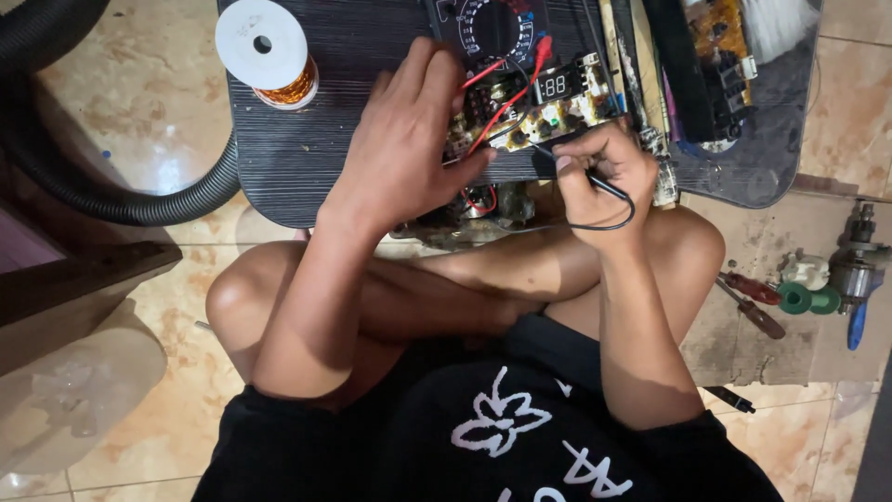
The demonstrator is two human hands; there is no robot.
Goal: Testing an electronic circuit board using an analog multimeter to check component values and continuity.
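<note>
two hands are working over the circuit board (534,107), which is lying at the near edge of the dark surface (307,149), just in front of the meter (492,28). the left hand (409,139) is resting on the board's left end with its fingers together and laid flat, seeming to pin the board and the red lead (506,98); whether it is pinching the red probe itself i cannot tell, since the palm is hiding it. the right hand (599,172) is curled tight, pinching the black probe (604,186) like a pen at the board's near right corner.

the board is sitting half off the surface's edge above the person's crossed legs, so a slack press could be letting it tip or slide down. a probe tip slipping across close solder points could be bridging them. the red and black leads are crossing over the board, and a tug on either could be dragging it.

left of the board, a spool of copper wire (269,51) is standing well apart. right of the board, a second board (715,37) is lying on the surface, and further right screwdrivers (753,302) and a small motor (855,265) are lying on the floor. a black hose (111,200) is curving far left of the board.
</note>
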